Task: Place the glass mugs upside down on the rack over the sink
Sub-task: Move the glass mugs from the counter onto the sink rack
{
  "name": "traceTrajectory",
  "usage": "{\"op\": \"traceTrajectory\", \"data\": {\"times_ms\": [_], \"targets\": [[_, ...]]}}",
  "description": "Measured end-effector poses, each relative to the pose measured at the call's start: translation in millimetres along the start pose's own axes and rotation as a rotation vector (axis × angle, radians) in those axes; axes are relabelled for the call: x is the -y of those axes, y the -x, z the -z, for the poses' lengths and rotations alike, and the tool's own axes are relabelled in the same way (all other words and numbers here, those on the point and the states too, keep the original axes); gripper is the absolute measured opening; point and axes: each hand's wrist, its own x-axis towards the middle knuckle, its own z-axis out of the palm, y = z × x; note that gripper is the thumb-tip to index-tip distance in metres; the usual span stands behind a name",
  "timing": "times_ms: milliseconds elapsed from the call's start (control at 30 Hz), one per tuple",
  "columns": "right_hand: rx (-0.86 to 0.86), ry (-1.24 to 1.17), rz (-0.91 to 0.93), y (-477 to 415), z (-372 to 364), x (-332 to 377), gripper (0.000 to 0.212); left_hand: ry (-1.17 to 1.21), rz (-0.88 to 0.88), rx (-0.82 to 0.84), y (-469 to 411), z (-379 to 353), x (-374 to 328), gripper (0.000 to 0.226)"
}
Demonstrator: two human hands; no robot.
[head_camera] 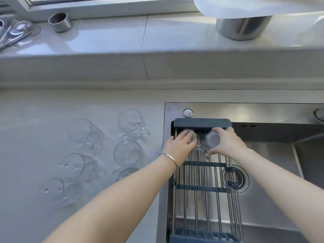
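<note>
Setting two glass mugs down at the far end of the rack [201, 187] over the sink [273, 155]. Left hand [178, 146] closed over the left mug [192, 135], right hand [226, 142] clamped on the right mug [212, 139], both apparently base-up, handles near and almost touching. Six more mugs [128, 153] waiting upright on the counter [43, 111] to the left. Next, likely: letting go of both, reaching left, inverting another pair, filling the nearer bars.
</note>
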Motion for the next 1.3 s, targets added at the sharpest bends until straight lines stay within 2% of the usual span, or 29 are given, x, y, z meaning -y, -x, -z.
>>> {"op": "traceTrajectory", "data": {"times_ms": [67, 200, 300, 367, 433, 467, 533, 600, 667, 733, 800, 867, 933, 1033, 1100, 1200, 1300], "targets": [[-0.059, -0.114, -0.013, 5, -9, -1, 0.09, 0.023, 0.014, 0.007, 0, 0, -1, 0.069], [-0.285, -0.253, 0.073, 32, -24, -4, 0.068, 0.07, 0.027, -0.003, 13, 14, -4, 0.057], [-0.234, -0.202, 0.136, 61, -36, 2, 0.052, 0.218, 0.058, -0.202, 50, 29, 4, 0.04], [-0.203, -0.193, 0.218, 82, -50, 18, 0.047, 0.236, 0.12, -0.455, 81, 33, 21, 0.029], [-0.113, -0.238, 0.299, 99, -68, 46, 0.051, 0.299, 0.249, -0.594, 110, 32, 48, 0.025], [-0.038, -0.261, 0.324, 104, -79, 63, 0.06, 0.353, 0.315, -0.604, 122, 33, 61, 0.026], [0.102, -0.297, 0.341, 108, -105, 99, 0.085, 0.457, 0.455, -0.583, 144, 38, 83, 0.035], [0.128, -0.355, 0.343, 111, -133, 129, 0.098, 0.509, 0.549, -0.544, 160, 39, 99, 0.041], [0.046, -0.421, 0.327, 112, -153, 148, 0.088, 0.532, 0.54, -0.466, 167, 37, 108, 0.041], [-0.013, -0.486, 0.32, 114, -162, 155, 0.077, 0.5, 0.443, -0.264, 170, 34, 113, 0.059], [0.012, -0.582, 0.314, 119, -160, 151, 0.071, 0.299, 0.338, -0.082, 166, 32, 118, 0.076], [0.053, -0.643, 0.307, 126, -153, 138, 0.067, 0.1, 0.263, -0.012, 159, 32, 118, 0.084], [0.067, -0.662, 0.287, 135, -141, 115, 0.069, 0.032, 0.25, 0.008, 151, 34, 115, 0.087], [0.107, -0.673, 0.195, 152, -117, 71, 0.08, 0.169, 0.34, -0.034, 142, 32, 106, 0.092], [0.106, -0.666, 0.115, 164, -100, 42, 0.071, 0.307, 0.421, -0.1, 142, 27, 100, 0.09], [-0.012, -0.652, -0.002, 172, -80, 5, 0.056, 0.408, 0.523, -0.166, 151, 22, 84, 0.085], [-0.062, -0.577, -0.063, 159, -69, -16, 0.059, 0.472, 0.568, -0.178, 163, 18, 62, 0.085]]}}
